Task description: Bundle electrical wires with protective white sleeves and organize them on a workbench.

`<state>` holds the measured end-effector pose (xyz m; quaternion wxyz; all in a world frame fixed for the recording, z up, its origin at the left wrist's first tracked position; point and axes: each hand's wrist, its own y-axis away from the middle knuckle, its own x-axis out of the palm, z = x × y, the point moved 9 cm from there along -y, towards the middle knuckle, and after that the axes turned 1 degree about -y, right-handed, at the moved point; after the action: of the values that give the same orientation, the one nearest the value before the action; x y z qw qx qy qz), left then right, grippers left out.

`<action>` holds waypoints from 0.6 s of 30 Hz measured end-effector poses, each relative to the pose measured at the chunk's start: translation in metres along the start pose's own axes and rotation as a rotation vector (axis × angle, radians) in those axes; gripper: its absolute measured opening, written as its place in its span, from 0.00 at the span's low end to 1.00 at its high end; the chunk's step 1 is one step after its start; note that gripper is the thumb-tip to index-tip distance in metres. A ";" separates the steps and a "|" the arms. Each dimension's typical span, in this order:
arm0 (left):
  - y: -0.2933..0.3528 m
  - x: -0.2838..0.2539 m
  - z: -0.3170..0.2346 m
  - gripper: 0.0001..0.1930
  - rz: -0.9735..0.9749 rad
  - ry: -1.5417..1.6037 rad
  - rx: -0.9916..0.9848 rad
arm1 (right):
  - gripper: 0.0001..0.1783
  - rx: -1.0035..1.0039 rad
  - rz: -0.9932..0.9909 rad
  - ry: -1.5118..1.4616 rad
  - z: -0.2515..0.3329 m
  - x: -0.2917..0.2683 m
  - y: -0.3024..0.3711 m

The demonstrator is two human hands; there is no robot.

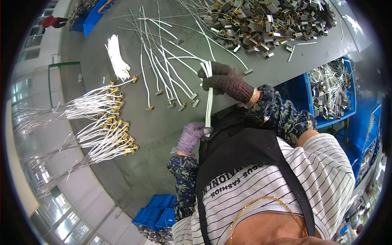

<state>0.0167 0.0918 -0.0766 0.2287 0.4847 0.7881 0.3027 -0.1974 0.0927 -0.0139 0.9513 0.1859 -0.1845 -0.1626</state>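
Note:
Between my hands stands a slim bundle of white tubes (209,107). My right hand (226,81), in a dark knitted glove, grips it near its upper end. At its lower end my left hand (192,136), in a light purple glove, closes round it against the black apron. Beyond my hands, white-sleeved wires with small metal blocks at their ends (171,99) lie spread over the grey table (163,130). Farther left lies a separate bundle of short white tubes (117,57).
Sorted bunches of white wires with brass-coloured ends (110,102) hang over the left table edge. A heap of metal blocks with wires (269,24) covers the far right. Blue bins (353,100) with wired parts stand at right; blue crates (157,208) are at lower left.

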 end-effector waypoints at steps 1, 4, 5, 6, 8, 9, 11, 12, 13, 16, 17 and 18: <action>-0.001 0.000 0.001 0.12 0.006 -0.015 0.001 | 0.13 -0.028 0.001 -0.042 0.001 0.001 0.000; -0.002 -0.002 0.003 0.12 0.008 -0.005 -0.006 | 0.15 -0.103 0.001 -0.088 0.003 0.001 0.000; -0.002 -0.002 0.004 0.12 0.015 -0.022 -0.009 | 0.15 -0.125 -0.006 -0.050 0.004 0.001 0.000; -0.003 -0.003 0.006 0.12 0.011 -0.002 -0.014 | 0.14 -0.128 -0.028 -0.003 0.003 0.000 0.000; -0.004 -0.004 0.008 0.12 0.020 -0.046 -0.011 | 0.14 -0.141 -0.040 0.004 0.002 0.000 0.001; -0.004 -0.004 0.010 0.12 0.027 -0.028 -0.023 | 0.14 -0.126 -0.054 0.020 0.000 0.000 0.000; -0.005 -0.006 0.011 0.11 0.027 -0.076 -0.006 | 0.14 -0.096 -0.067 0.018 -0.003 0.002 -0.001; -0.005 -0.007 0.015 0.11 0.040 -0.025 -0.032 | 0.13 -0.086 -0.071 0.019 -0.004 0.003 -0.002; -0.005 -0.008 0.017 0.11 0.039 -0.006 -0.041 | 0.14 -0.074 -0.073 0.025 -0.006 0.004 -0.004; -0.005 -0.013 0.020 0.11 0.044 -0.001 -0.042 | 0.14 -0.068 -0.078 0.042 -0.007 0.009 -0.008; -0.005 -0.016 0.020 0.11 0.038 -0.041 -0.035 | 0.13 -0.065 -0.083 0.052 -0.007 0.010 -0.009; -0.005 -0.017 0.020 0.11 0.043 0.004 -0.036 | 0.13 -0.061 -0.089 0.061 -0.007 0.011 -0.011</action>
<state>0.0343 0.0795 -0.0932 0.2289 0.4969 0.7723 0.3228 -0.1869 0.0812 -0.0213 0.9536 0.1698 -0.1418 -0.2043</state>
